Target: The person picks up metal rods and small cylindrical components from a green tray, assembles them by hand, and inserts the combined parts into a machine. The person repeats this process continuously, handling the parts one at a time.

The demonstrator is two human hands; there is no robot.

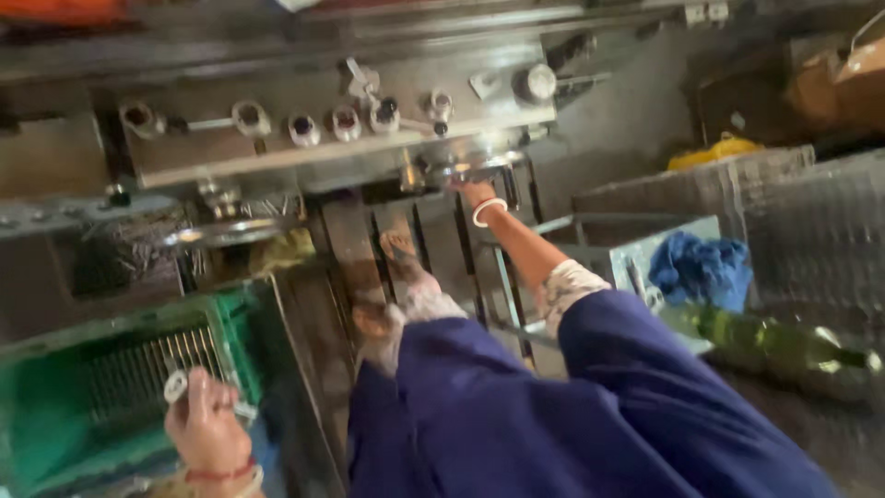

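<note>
My left hand (207, 426) is low at the left, over a green plastic crate (241, 325). Its fingers are closed around a small silvery ring-shaped piece (175, 385). My right arm stretches forward in a patterned sleeve, with a white bangle (489, 210) at the wrist. My right hand (476, 193) reaches a round shiny plate (461, 170) on the underside of a grey metal machine (221, 157). Blur hides its fingers. A row of short metal sockets (346, 123) runs along the machine's front.
My bare foot (402, 251) rests on metal slats below the machine, and blue cloth covers my lap. A green glass bottle (784, 349) lies at the right beside a blue rag (701, 269). Beyond are a wire-mesh bin (811, 212), a yellow object (714, 153) and cardboard boxes (839, 83).
</note>
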